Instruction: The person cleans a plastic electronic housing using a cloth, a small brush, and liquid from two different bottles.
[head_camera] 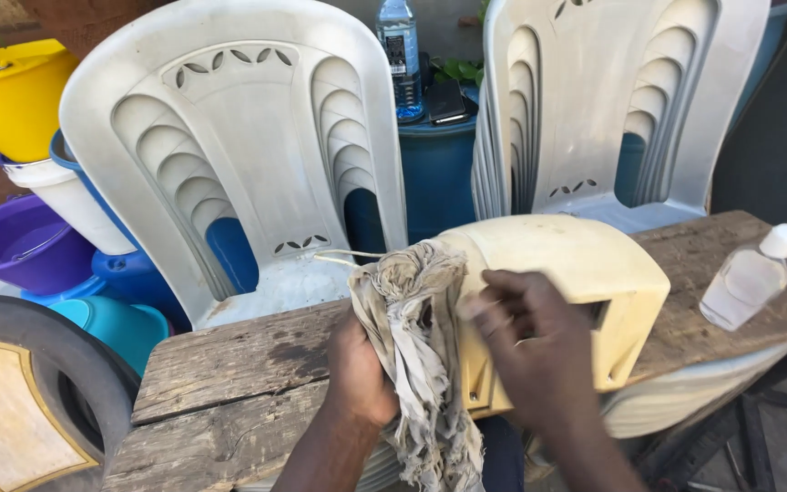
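Note:
A cream plastic casing (585,273), boxy with rounded corners, lies on a rough wooden plank (229,374). My left hand (357,374) grips a frayed grey rag (416,337) that hangs down over the casing's left end. My right hand (535,342) rests on the near face of the casing, fingers bent and blurred, touching both the casing and the rag's edge. A thin pale cord (348,255) runs from the casing's left side toward the chair behind.
A small clear bottle with a white cap (751,273) lies on the plank at right. Two white plastic chairs (239,155) (612,100) stand behind. Coloured basins and buckets (20,91) pile at left, a tyre (38,383) lower left, a water bottle (400,55) on a blue drum.

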